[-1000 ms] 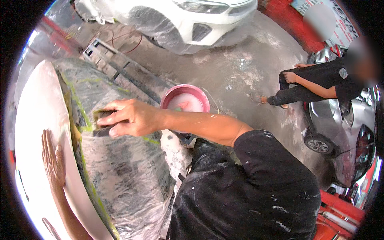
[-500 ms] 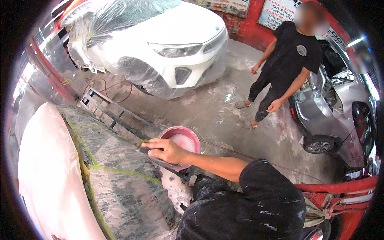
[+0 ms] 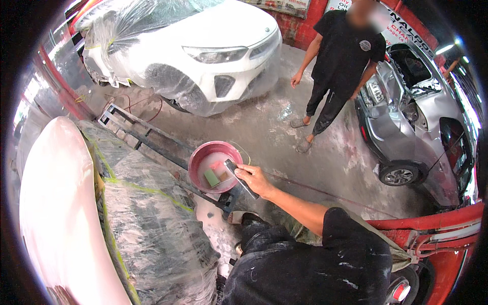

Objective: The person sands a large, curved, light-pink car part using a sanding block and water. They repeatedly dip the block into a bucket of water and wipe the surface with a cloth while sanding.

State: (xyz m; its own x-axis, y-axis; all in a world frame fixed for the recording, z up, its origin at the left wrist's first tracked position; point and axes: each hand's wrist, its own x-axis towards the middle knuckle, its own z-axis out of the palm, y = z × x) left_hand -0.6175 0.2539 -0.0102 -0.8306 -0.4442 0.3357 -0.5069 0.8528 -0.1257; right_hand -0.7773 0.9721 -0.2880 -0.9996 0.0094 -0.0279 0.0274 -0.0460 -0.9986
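My right hand (image 3: 252, 181) is closed round a long, narrow, dark block (image 3: 240, 179), held tilted over the right rim of a pink bucket (image 3: 195, 157). Milky water fills part of the bucket. In it sit a green rectangular block (image 3: 211, 177), a small brown piece (image 3: 223, 176) and something pink. To the left, a pale, smooth car panel (image 3: 56, 203) curves beside masking film (image 3: 152, 229) edged with yellow-green tape (image 3: 147, 189). My left hand is out of view.
A low metal frame (image 3: 147, 144) runs up to the bucket. Beyond it stands a white car (image 3: 218, 30) wrapped in film. A person in black (image 3: 340, 56) stands across the floor near a damaged grey car (image 3: 391, 137). A red bar (image 3: 432, 221) crosses at right.
My right hand has moved right, away from the film-covered edge to the bucket's right side. The dark block and green block now show clearly. The view has shifted, and the person in black's arms have changed position.
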